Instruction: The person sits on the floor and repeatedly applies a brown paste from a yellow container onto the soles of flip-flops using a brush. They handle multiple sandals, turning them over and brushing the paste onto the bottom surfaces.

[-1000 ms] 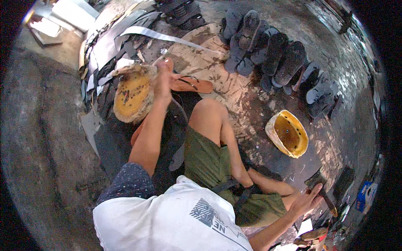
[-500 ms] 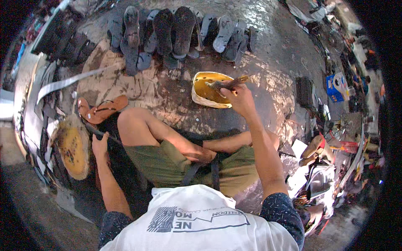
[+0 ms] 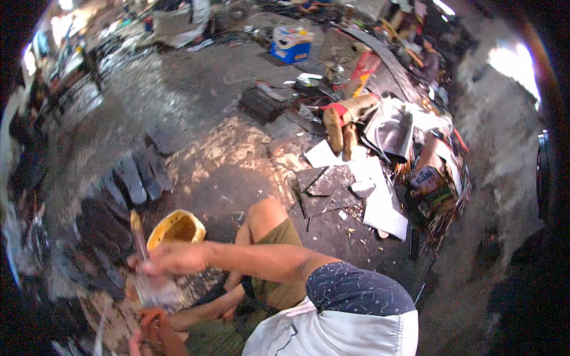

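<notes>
My right hand (image 3: 172, 258) is closed around a brush (image 3: 139, 234), whose brown handle with a yellowish tip points up. The brush's lower end is smeared by motion; it looks broad and pale, just above a reddish-brown piece (image 3: 161, 331) that may be a sandal. A small reddish patch at the lower left edge may be part of my left hand, but it is too blurred and cut off to tell its grip. Just beyond my right hand stands a yellow-lined tub (image 3: 178, 228), partly covered by the hand.
Dark soles (image 3: 129, 178) stand in a row at the left. White sheets (image 3: 383, 207), a dark flat board (image 3: 326, 188) and brown foot-shaped forms (image 3: 339, 127) lie to the right. Farther off is a blue-and-white box (image 3: 291, 46). Another person (image 3: 424, 62) sits at the far right.
The view has swung to the right. My right hand has lifted the brush out of the yellow-lined tub and brought it toward my lap. The left-hand yellow tub has left the view.
</notes>
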Demonstrator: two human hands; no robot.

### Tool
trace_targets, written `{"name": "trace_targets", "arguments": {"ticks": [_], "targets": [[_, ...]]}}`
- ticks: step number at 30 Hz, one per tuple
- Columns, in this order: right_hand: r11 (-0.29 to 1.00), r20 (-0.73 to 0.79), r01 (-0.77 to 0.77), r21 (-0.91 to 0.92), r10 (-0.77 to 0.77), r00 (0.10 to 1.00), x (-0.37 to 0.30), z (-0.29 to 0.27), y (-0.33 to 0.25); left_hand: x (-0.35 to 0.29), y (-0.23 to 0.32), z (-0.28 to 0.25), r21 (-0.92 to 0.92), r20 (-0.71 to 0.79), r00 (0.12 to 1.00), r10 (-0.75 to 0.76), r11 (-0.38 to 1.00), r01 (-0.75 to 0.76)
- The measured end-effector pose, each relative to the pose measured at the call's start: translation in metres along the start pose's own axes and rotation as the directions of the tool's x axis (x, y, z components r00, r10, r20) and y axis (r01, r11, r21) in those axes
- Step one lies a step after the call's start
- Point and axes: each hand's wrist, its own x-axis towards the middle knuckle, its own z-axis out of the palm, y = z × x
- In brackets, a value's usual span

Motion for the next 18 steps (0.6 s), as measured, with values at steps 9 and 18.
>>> {"name": "trace_targets", "arguments": {"ticks": [9,18], "targets": [[0.929,-0.249,-0.215,0.3,0.294,0.923,-0.077,-0.012,0.003,0.054,0.065,0.053,-0.19,0.22,0.967,0.129,0.978,-0.087],[0.647,-0.362,0.014,0.763,0.41,0.837,-0.083,-0.005,0.034,0.029,0.081,0.048,-0.402,0.185,0.983,0.02,0.914,0.057]]}}
